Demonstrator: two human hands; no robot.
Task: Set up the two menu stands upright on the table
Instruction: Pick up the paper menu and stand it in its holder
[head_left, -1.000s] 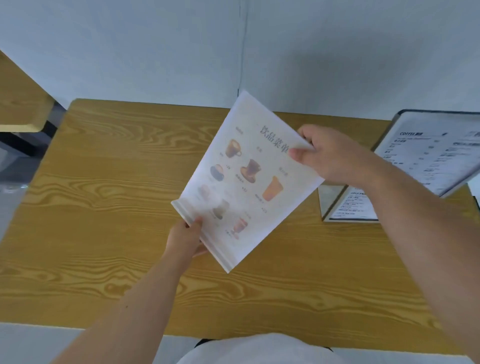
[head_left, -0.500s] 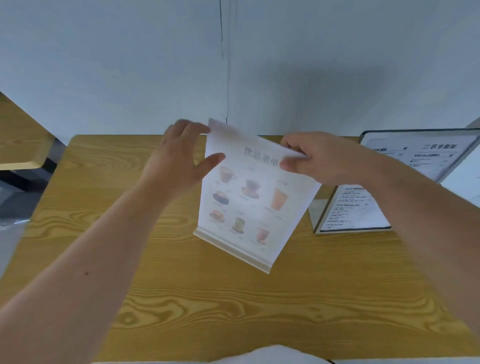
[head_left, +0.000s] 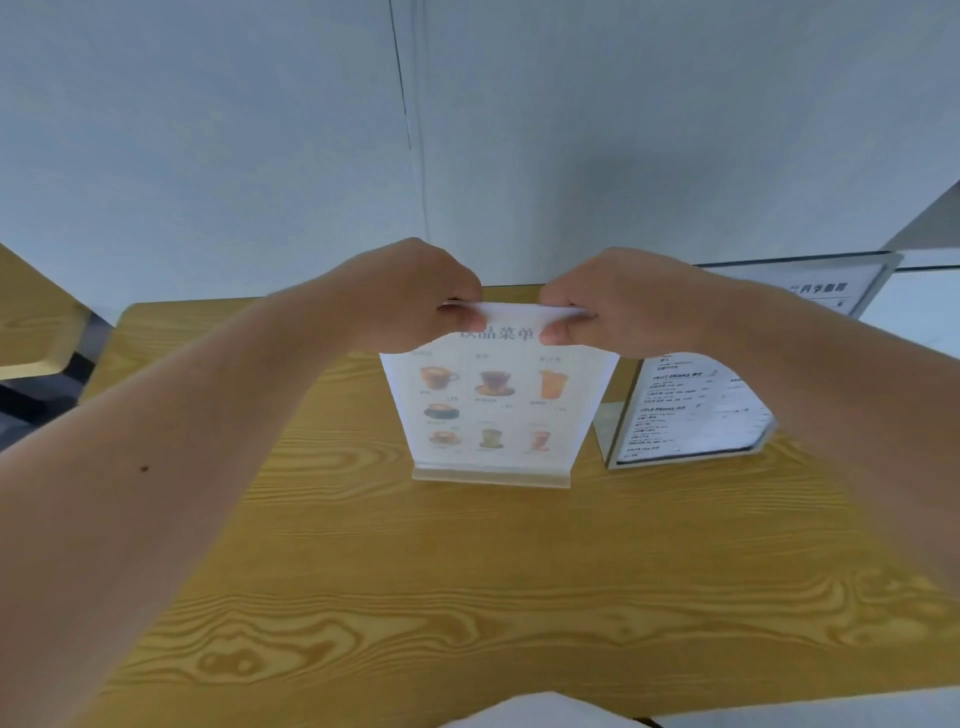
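Now, from the head view, both hands pinch the top edge of the drinks menu stand (head_left: 496, 410): left hand (head_left: 415, 291), right hand (head_left: 613, 301), each grip pressed on it. Its base rests mid-counter (head_left: 363, 571), toward the far edge. I'd square it, then let go gently. Just beside it rightward, the second menu stand (head_left: 691, 415) already stands upright; mind not to knock it

Bare forearms, no sleeves, small dark mole on left forearm (head_left: 144, 468), possibly white top (head_left: 535, 712)
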